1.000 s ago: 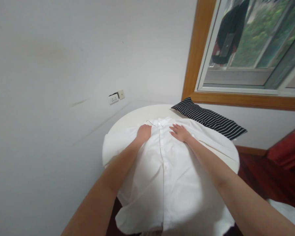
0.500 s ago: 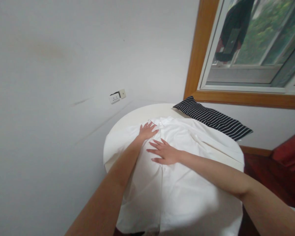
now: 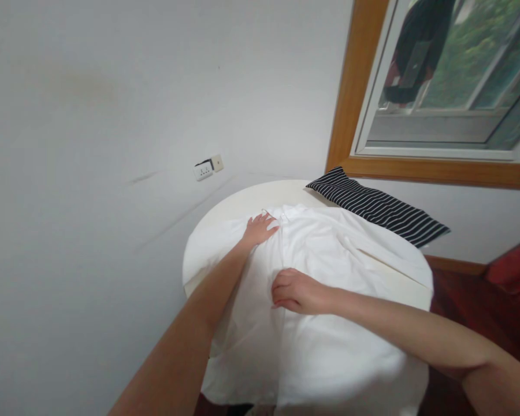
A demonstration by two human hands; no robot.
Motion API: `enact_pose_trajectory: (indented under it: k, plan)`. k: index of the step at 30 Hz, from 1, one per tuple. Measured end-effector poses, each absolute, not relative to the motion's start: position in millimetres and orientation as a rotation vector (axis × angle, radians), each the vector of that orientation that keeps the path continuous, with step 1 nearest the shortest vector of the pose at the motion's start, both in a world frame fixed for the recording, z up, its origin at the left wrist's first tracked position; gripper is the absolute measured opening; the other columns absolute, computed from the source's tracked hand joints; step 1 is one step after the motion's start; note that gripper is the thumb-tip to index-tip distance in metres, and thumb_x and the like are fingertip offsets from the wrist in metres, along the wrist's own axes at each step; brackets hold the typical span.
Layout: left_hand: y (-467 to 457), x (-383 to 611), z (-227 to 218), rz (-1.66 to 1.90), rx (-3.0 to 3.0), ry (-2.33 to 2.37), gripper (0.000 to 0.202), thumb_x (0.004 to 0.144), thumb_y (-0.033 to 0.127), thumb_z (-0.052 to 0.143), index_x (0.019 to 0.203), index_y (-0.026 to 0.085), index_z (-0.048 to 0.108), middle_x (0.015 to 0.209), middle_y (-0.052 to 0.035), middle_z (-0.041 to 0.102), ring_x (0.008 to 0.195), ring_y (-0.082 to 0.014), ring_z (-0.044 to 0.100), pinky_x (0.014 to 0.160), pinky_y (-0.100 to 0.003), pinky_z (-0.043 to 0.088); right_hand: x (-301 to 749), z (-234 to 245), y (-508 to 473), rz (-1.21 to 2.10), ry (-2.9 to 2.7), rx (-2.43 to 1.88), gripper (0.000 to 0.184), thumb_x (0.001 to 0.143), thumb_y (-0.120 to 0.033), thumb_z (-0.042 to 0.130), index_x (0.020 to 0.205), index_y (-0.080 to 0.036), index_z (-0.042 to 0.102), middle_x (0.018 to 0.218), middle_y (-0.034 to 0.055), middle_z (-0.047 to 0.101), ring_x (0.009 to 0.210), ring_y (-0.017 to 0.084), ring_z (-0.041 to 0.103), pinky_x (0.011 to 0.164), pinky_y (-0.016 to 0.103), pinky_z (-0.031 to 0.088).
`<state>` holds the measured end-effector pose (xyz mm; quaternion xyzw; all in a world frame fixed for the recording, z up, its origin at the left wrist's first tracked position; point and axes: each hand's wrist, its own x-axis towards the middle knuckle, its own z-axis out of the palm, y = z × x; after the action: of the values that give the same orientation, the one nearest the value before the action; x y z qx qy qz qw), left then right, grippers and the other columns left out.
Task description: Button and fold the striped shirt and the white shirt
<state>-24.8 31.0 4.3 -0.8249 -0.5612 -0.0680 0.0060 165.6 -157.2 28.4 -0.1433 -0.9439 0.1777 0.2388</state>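
Observation:
A white button-up shirt (image 3: 329, 346) lies spread over a round white table (image 3: 229, 202), its collar at the far side and its front placket running towards me. My left hand (image 3: 260, 229) rests flat beside the collar, fingers stretched out and pressing on the cloth. Lower down, at the placket, my right hand (image 3: 299, 290) is closed with its fingers curled down into the shirt fabric. Its fingertips are partly hidden, and the cloth in them hardly shows.
A black-and-white striped cloth (image 3: 377, 205) lies at the table's far right edge, partly overhanging. Behind stands a white wall with a socket (image 3: 203, 170). A wood-framed window (image 3: 433, 167) is at the upper right, and red fabric (image 3: 515, 268) hangs at the right.
My right hand has slid down along the placket towards me, and its spread fingers have curled closed. My left hand has stayed flat near the collar.

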Motion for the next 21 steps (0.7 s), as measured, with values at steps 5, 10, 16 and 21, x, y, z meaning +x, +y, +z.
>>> enact_pose_trajectory:
  k: [5, 10, 16, 21]
  plan:
    - [32, -25, 7, -0.167, -2.619, -1.800, 0.063, 0.091, 0.065, 0.026, 0.144, 0.033, 0.038, 0.158, -0.0032, 0.025, 0.145, -0.0286, 0.021, 0.115, -0.055, 0.014, 191, 36, -153, 0.786, -2.442, -0.332, 0.030, 0.095, -0.040, 0.052, 0.085, -0.017, 0.068, 0.087, 0.0077, 0.066, 0.089, 0.015, 0.058, 0.088, 0.030, 0.045]
    - [29, -24, 7, -0.158, -2.606, -1.795, 0.062, 0.092, 0.063, 0.026, 0.144, 0.032, 0.038, 0.158, -0.0046, 0.026, 0.145, -0.0286, 0.021, 0.115, -0.056, 0.014, 200, 35, -144, 0.947, -2.510, -0.341, 0.039, 0.097, -0.046, 0.045, 0.096, -0.016, 0.071, 0.096, 0.0094, 0.070, 0.093, 0.016, 0.062, 0.089, 0.029, 0.047]
    - [20, -26, 3, -0.339, -2.493, -1.704, 0.046, 0.097, 0.044, 0.032, 0.136, 0.028, 0.050, 0.147, -0.0049, 0.045, 0.137, -0.0228, 0.039, 0.114, -0.048, 0.026, 224, 22, -102, 0.305, -2.469, -1.240, 0.057, 0.095, -0.059, 0.036, 0.135, -0.023, 0.053, 0.145, 0.0126, 0.047, 0.136, 0.030, 0.038, 0.110, 0.055, 0.027]
    - [17, -42, -4, -0.315, -2.567, -1.612, 0.046, 0.097, 0.040, 0.032, 0.138, 0.028, 0.048, 0.149, -0.0041, 0.043, 0.138, -0.0232, 0.038, 0.114, -0.048, 0.026, 258, 6, -105, 0.121, -2.624, -1.410, 0.064, 0.094, -0.065, 0.025, 0.149, -0.032, 0.031, 0.158, 0.0054, 0.023, 0.145, 0.030, 0.018, 0.114, 0.062, 0.010]
